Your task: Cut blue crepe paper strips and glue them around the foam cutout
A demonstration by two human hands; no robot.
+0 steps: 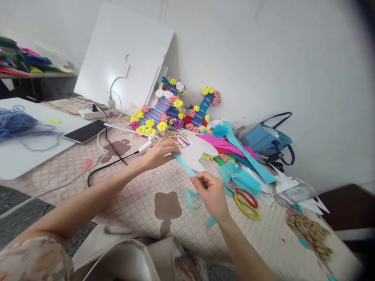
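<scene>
My left hand (159, 153) grips one end of a white foam cut-out (197, 152) edged with a light blue paper strip (184, 164). My right hand (211, 193) pinches the lower end of that blue strip, fingers closed on it. A white glue gun (149, 143) with a black cord lies just behind my left hand. Red-and-yellow scissors (246, 202) rest on the table right of my right hand. A loose curl of blue paper (191, 197) lies under my right hand.
Paper-flower letters (172, 111) lean against the wall behind a heap of coloured paper strips (240, 156). A blue bag (268, 140), a phone (84, 132), a power strip (95, 112), blue yarn (16, 121) on a white board, and peanuts (310, 232) lie about.
</scene>
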